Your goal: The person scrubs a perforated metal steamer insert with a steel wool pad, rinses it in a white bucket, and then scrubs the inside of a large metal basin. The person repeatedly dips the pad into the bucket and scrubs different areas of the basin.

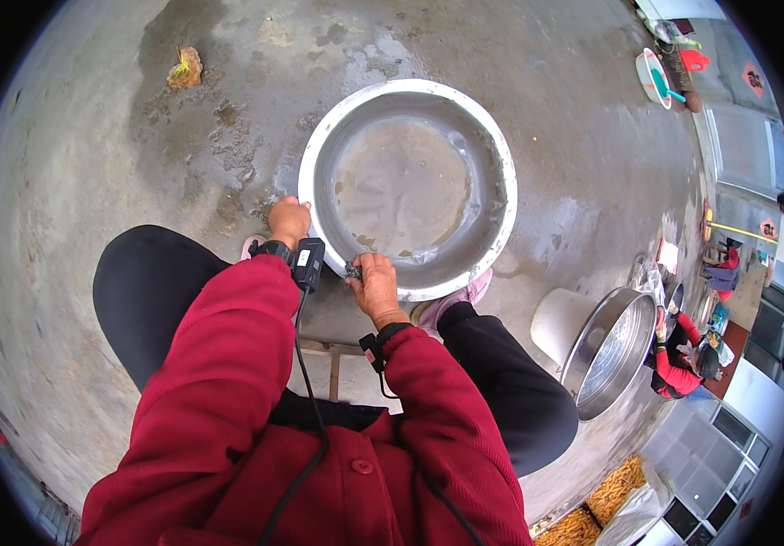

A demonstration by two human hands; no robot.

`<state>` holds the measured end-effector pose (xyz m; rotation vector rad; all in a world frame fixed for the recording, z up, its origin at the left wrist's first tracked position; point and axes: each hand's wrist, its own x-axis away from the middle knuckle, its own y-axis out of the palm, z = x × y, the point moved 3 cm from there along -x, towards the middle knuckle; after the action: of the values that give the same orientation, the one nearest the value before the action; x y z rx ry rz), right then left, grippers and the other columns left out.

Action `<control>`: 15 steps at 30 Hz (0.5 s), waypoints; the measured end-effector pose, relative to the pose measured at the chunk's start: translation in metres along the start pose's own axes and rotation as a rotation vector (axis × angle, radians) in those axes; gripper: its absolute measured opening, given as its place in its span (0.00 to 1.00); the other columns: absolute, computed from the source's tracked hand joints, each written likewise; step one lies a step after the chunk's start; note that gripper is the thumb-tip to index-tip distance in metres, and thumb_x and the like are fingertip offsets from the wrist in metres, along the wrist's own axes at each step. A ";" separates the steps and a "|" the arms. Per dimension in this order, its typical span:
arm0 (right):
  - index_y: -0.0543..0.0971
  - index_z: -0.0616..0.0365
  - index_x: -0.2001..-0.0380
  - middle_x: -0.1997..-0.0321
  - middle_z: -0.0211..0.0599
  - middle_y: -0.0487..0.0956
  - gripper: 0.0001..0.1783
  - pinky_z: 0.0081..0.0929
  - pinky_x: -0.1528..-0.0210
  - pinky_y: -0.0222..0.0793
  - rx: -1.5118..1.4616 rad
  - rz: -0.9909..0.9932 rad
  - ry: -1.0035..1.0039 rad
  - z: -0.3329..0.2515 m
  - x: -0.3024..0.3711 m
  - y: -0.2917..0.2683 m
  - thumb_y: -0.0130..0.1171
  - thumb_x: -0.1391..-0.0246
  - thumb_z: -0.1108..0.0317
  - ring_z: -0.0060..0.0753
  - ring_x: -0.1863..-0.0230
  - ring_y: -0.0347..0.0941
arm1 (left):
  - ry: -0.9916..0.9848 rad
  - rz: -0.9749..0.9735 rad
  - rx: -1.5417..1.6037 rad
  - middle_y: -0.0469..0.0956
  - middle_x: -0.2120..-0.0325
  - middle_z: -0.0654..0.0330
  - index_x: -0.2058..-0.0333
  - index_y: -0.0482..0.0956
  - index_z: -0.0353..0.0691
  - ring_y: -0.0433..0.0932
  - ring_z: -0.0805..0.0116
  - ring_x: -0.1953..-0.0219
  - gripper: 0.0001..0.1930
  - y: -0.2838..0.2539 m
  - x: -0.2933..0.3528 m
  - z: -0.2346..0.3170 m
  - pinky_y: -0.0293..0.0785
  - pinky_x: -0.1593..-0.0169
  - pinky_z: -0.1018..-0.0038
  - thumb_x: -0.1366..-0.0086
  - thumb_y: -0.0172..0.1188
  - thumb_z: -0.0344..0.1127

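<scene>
A large round metal basin rests on the concrete in front of my knees, with a thin layer of cloudy water and brownish bits on its bottom. My left hand is closed over the rim at its near left. At the near edge, my right hand pinches a small dark grey clump that looks like a steel wool scrubber, against the inside of the rim. Part of the clump is hidden under my fingers. Both wrists carry straps with small black boxes and cables.
To my right a white bucket stands beside a tilted metal basin, where a person in red works. Heaped corn cobs lie at lower right. A brown clump lies far left; a white tub stands far right.
</scene>
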<state>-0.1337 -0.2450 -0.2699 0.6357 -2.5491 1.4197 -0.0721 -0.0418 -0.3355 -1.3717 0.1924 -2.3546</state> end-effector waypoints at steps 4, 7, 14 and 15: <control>0.72 0.50 0.63 0.62 0.38 0.72 0.22 0.40 0.56 0.61 0.053 0.058 -0.041 -0.012 -0.008 0.013 0.69 0.64 0.68 0.46 0.57 0.67 | 0.008 0.003 -0.002 0.74 0.79 0.59 0.68 0.72 0.39 0.72 0.66 0.83 0.08 0.000 -0.001 -0.002 0.68 0.81 0.66 0.40 0.60 0.35; 0.71 0.51 0.63 0.62 0.39 0.72 0.21 0.41 0.56 0.61 0.068 0.059 -0.020 -0.015 -0.008 0.012 0.68 0.62 0.68 0.46 0.57 0.67 | 0.010 0.002 -0.010 0.75 0.79 0.59 0.68 0.72 0.38 0.72 0.65 0.83 0.08 0.000 -0.004 0.000 0.69 0.81 0.65 0.40 0.60 0.35; 0.71 0.52 0.62 0.62 0.40 0.71 0.20 0.40 0.57 0.62 0.104 0.012 -0.034 -0.011 -0.002 0.005 0.67 0.61 0.68 0.46 0.57 0.67 | 0.030 -0.011 -0.035 0.75 0.78 0.58 0.66 0.73 0.38 0.73 0.65 0.83 0.09 0.000 -0.009 -0.003 0.70 0.81 0.66 0.40 0.60 0.36; 0.71 0.52 0.62 0.62 0.40 0.71 0.20 0.40 0.57 0.62 0.115 0.035 -0.074 -0.014 -0.004 0.007 0.66 0.61 0.68 0.46 0.57 0.67 | 0.024 -0.012 -0.041 0.75 0.78 0.58 0.66 0.73 0.38 0.73 0.65 0.83 0.09 0.000 -0.009 -0.004 0.70 0.81 0.66 0.40 0.60 0.36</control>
<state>-0.1344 -0.2291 -0.2693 0.6761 -2.5608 1.5921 -0.0714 -0.0387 -0.3450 -1.3670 0.2408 -2.3909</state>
